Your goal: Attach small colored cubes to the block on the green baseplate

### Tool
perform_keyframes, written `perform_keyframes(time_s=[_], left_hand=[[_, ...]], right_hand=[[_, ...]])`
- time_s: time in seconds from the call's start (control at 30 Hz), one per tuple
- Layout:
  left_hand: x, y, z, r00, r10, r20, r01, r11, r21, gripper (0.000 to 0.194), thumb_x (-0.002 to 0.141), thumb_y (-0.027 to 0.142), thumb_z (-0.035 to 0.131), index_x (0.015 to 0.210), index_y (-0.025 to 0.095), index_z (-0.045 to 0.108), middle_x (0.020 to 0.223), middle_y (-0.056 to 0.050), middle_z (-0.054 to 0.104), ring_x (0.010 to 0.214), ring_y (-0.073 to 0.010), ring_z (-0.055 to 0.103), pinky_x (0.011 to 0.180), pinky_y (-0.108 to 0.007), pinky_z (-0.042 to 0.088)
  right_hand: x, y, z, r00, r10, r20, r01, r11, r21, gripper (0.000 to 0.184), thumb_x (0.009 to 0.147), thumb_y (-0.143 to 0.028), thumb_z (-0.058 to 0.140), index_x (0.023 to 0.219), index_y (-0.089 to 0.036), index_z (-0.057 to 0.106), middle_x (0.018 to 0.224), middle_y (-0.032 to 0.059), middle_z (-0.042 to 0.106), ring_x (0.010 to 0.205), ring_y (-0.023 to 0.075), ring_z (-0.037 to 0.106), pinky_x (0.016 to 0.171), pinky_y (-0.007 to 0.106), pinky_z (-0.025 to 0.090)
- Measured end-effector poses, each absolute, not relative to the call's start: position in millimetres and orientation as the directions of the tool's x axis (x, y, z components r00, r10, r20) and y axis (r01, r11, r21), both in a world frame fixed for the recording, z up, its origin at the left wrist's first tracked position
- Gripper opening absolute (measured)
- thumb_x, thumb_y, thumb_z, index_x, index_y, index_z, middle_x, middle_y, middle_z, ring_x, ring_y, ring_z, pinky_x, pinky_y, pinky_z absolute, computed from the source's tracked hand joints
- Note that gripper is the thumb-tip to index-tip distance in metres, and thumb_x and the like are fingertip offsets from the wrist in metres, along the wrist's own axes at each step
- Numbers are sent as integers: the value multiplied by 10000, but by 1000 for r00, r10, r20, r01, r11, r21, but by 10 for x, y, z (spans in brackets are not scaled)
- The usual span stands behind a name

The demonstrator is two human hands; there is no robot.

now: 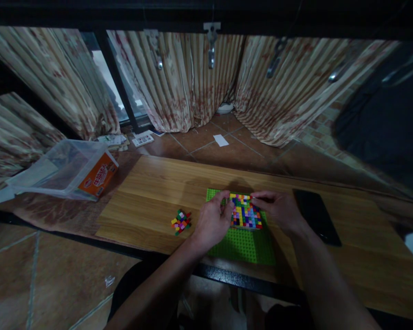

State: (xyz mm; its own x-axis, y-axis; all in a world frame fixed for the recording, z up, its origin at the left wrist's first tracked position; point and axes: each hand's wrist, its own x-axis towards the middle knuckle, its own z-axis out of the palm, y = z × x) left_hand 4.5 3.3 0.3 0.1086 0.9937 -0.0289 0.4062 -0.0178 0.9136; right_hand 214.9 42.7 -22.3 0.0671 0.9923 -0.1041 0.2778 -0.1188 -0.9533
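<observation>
A block of small multicoloured toy bricks (244, 214) lies on the green studded baseplate (242, 247). My left hand (211, 219) is closed on the block's left edge, thumb and forefinger against it. At the block's upper right corner, my right hand (282, 208) is closed in a pinch. A red spot shows by its fingertips, but what they hold is too small to make out. Left of my left hand, a small heap of loose toy bricks (181, 222) rests on the wooden tabletop (147, 192).
A dark flat tablet-like object (316, 216) lies right of the baseplate. At the far left stands a clear plastic bin (65, 172) with an orange label. Metal clips (211, 50) hang above from a dark bar, before striped curtains (189, 87). A dark-clothed shape (388, 114) is at right.
</observation>
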Motion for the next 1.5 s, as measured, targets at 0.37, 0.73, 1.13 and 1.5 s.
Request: perform_keyframes(time_s=[0.37, 0.73, 1.13, 1.5], left_hand=[[42, 53, -71, 109, 994, -24, 391, -21, 920, 365, 953, 306, 505, 1281, 171, 593, 1170, -85, 734, 886, -187, 724, 829, -304, 567], [42, 44, 7, 89, 995, -36, 423, -5, 906, 363, 951, 296, 499, 1271, 169, 612, 1179, -91, 735, 930, -209, 722, 876, -336, 563], [-272, 202, 74, 168, 986, 19, 627, -121, 769, 314, 933, 245, 494, 1185, 172, 666, 1107, -77, 752, 874, -175, 700, 806, -286, 546], [-1334, 41, 128, 354, 899, -259, 834, -179, 522, 631, 604, 335, 837, 1175, 170, 625, 1117, -96, 666, 983, -241, 644, 872, -332, 508]], right_hand=[[2112, 361, -129, 53, 968, -247, 93, -251, -964, 463, 515, -489, 912, 871, -216, 800, 845, 47, 782, 767, 208, 707, 745, 350, 573], [1957, 380, -137, 180, 957, -226, 155, -255, -955, 440, 634, -598, 778, 803, -192, 784, 821, 65, 782, 813, 247, 712, 719, 350, 557], [1955, 353, -162, 245, 958, -146, 308, -220, -926, 269, 677, -478, 746, 749, -221, 785, 732, 25, 775, 705, 227, 710, 621, 312, 543], [2100, 343, -29, 409, 910, -66, 285, -196, -938, 268, 720, -444, 723, 818, -198, 762, 838, 76, 762, 761, 249, 699, 790, 447, 579]])
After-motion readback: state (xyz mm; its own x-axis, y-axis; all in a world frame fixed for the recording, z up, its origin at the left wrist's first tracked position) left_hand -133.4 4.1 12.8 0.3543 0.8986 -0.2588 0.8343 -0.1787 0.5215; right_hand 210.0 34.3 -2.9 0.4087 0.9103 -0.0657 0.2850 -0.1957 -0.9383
